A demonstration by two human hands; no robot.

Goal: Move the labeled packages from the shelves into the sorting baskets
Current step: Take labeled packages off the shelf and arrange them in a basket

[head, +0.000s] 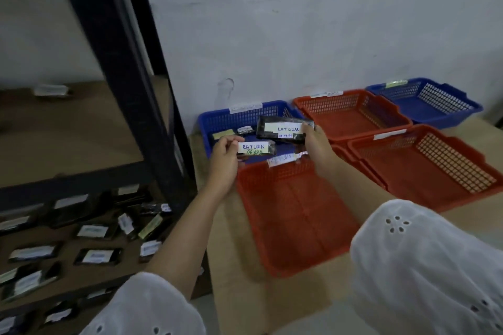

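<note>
Blue baskets [203, 124] [424, 113]: 2 | black RETURN packages [254, 148] [283, 130]: 2 | left hand [224, 156] pinches one | right hand [317, 144] grips the other

A pale grey-white plastered wall [299, 22], faintly mottled and scuffed, fills the upper part of the view. On the left stands a black metal shelving unit [130, 90] with flat brown board shelves [68, 130]. Its thick upright post slants across the frame and is blurred. Below the wall lies a light tan, matte, flat surface [245, 294]; whether it is a tabletop or a platform cannot be told. The light is dim and even.
</note>
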